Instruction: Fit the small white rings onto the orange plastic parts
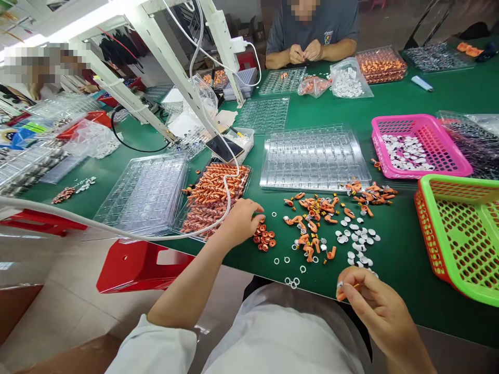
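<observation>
My right hand (376, 306) is closed at the front edge of the table, thumb and fingers pinching a small orange earbud-like shell (342, 296) with a pale bit at its top. My left hand (242, 222) reaches over a small pile of round orange caps (265, 240), its visible fingers bent and apart; whether a fingertip touches a cap I cannot tell. Between the hands lie loose orange shells (312, 218) with gold-coloured tabs, thin white rings (303, 269) and white discs (356, 236). Left of the caps, a clear tray (202, 218) holds rows of orange pieces.
Stacked clear trays (144, 192) stand left, another clear tray (314, 158) ahead. A pink basket (421, 122) of white discs and a green basket (483, 187) sit right. A white cable (175, 236) crosses near my left arm. Across the table a co-worker (312, 36) holds something small.
</observation>
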A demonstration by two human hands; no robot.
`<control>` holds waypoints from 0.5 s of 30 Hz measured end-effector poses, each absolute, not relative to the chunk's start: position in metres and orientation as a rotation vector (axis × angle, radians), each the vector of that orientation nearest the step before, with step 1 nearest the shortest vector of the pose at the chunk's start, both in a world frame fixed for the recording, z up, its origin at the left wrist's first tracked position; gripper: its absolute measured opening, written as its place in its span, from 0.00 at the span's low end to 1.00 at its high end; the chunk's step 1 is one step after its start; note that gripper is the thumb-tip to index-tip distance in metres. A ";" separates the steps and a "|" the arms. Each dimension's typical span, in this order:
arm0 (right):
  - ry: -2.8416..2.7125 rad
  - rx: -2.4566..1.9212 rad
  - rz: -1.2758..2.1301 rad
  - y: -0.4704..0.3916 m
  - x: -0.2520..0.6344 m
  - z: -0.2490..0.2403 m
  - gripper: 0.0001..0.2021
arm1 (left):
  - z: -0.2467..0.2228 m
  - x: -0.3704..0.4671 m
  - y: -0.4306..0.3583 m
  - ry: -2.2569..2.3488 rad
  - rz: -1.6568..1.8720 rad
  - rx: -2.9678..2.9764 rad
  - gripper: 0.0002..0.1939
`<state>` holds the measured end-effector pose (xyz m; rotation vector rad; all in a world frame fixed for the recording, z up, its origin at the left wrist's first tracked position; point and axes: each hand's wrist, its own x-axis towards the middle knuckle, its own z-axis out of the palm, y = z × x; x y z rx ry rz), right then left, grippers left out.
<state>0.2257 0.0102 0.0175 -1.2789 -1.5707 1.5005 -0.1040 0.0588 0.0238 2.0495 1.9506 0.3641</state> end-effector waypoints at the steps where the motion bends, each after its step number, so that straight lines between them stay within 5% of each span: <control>1: -1.594 -1.268 1.510 0.010 0.225 0.016 0.13 | 0.024 -0.106 0.063 1.933 0.329 2.043 0.07; 15: -1.484 -1.215 1.518 0.005 0.210 0.011 0.15 | 0.050 -0.092 0.066 1.973 0.448 1.835 0.08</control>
